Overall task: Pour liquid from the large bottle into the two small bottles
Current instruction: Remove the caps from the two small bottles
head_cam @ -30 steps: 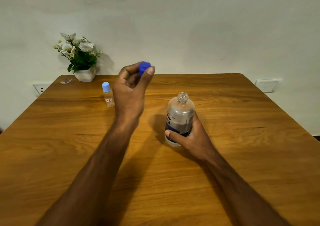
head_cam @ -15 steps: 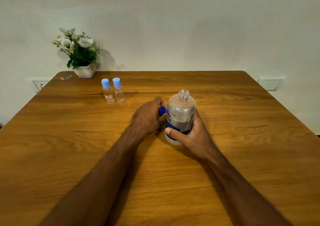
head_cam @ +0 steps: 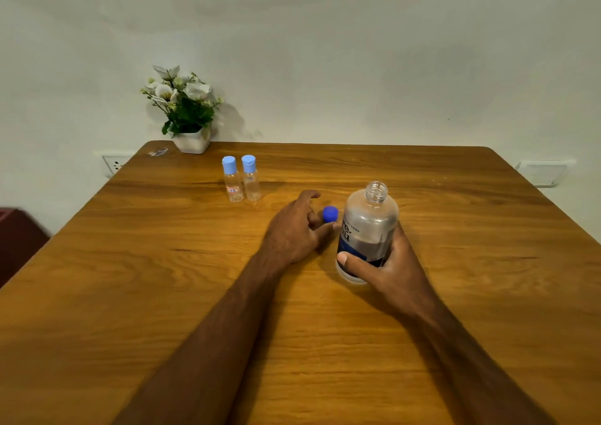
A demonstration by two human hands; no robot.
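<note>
Broadly, largest first:
Bench (head_cam: pixel 130 294): wooden, fills the lower two thirds of the frame.
Large bottle (head_cam: pixel 367 229): upright, right of centre; neck open, uncapped; dark liquid low inside.
Right hand (head_cam: pixel 387 268): grip wrapped round the large bottle's lower half, thumb across the front.
Left hand (head_cam: pixel 292 232): centre of frame, resting on the bench, grip loose and spread, holding nothing; fingertips just beside the cap.
Flower pot (head_cam: pixel 191 141): white, with white flowers, upper left at the bench's far edge.
Small bottles (head_cam: pixel 242 177): two, clear, pale-blue caps on, side by side, upper left of centre.
Cap (head_cam: pixel 330 214): dark blue, on the bench between left hand and large bottle.
</note>
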